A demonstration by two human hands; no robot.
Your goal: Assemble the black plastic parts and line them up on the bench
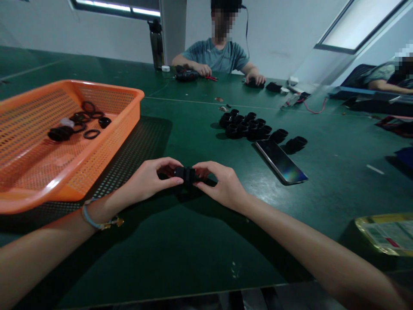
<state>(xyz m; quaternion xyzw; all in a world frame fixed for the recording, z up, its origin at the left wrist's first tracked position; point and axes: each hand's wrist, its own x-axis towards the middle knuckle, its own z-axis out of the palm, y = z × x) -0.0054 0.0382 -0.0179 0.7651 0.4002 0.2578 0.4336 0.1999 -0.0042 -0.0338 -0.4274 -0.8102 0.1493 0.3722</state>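
Both of my hands meet over the green table (200, 241), pinching one small black cylindrical part (185, 173) between them. My left hand (151, 178) grips its left end with thumb and fingers curled. My right hand (219, 183) holds the right end the same way. A thin blue bracelet (93, 220) circles my left wrist. Beyond my hands lies a cluster of several similar black round parts (250, 125).
An orange mesh basket (106, 142) at the left holds black rings and parts (79, 122). A phone (280, 161) lies face up right of centre. A yellow-rimmed tray (387, 234) sits at the right edge. Across the table, a person in a teal shirt (219, 56) works; another sits at far right.
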